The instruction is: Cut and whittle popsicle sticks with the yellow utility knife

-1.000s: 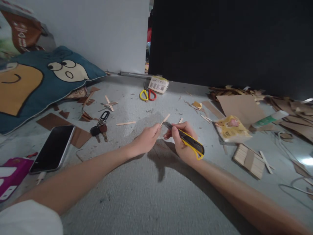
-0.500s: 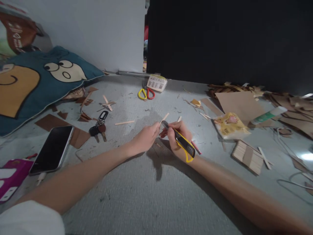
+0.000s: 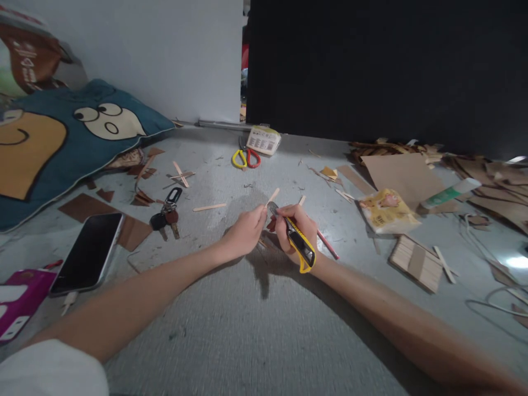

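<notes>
My left hand [image 3: 246, 234] is closed in a pinch on a thin wooden craft stick [image 3: 273, 196] whose pale tip points up and away. My right hand [image 3: 297, 230] is wrapped round a yellow and black utility knife [image 3: 297, 242], and the knife's blade end rests against the stick close to my left fingertips. Both hands hover low over the grey floor [image 3: 264, 330]. A red pencil [image 3: 328, 245] lies on the floor just right of my right hand.
A phone [image 3: 88, 252], keys [image 3: 167, 212] and a blue cushion [image 3: 61, 143] lie to the left. Scissors [image 3: 246, 157] and a small packet [image 3: 264, 140] sit ahead. Cardboard sheets [image 3: 402, 173], a yellow packet [image 3: 388, 212], a glue tube [image 3: 449, 192] and a glued stick panel [image 3: 416, 263] are right.
My right hand has turned the knife, swinging its rear end in towards my wrist, with the blade against the stick throughout. The red pencil has come into sight beside it.
</notes>
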The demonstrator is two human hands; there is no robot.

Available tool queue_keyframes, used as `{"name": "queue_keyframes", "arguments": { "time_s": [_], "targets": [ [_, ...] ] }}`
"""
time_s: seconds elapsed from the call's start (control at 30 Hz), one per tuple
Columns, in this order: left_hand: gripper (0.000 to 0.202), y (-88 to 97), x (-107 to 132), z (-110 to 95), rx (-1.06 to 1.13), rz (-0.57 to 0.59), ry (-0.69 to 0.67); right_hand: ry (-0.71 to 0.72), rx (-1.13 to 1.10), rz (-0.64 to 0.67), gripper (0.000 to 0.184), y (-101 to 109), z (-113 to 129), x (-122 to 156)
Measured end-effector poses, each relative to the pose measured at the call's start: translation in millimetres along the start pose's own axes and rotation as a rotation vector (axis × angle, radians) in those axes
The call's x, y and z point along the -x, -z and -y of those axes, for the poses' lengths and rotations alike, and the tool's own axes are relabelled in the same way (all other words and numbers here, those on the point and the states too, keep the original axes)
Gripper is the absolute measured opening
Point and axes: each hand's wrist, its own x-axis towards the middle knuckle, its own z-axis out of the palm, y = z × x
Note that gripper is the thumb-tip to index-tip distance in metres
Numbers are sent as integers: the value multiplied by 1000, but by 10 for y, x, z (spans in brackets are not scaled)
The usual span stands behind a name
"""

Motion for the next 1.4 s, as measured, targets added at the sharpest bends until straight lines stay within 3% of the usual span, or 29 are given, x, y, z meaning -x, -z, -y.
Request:
{"name": "queue_keyframes", "arguments": {
  "time_s": [0.2, 0.53, 0.97, 1.2, 1.4],
  "targets": [
    [36, -10, -19, 3, 49, -58, 46, 23, -39, -21, 4, 8, -9, 57],
    [32, -7, 8, 16, 34, -40, -39, 23, 11, -13, 5, 15, -12, 21],
    [29, -13, 12, 24, 20, -30, -50, -21, 3, 15, 1, 28, 29, 3],
    [30, -16, 19, 36, -7, -41, -43, -179, -165, -17, 14, -8, 36, 3],
    [25, -19, 10, 96, -19, -124, 18, -368, -400, -80, 19, -200, 109, -127]
  ]
}}
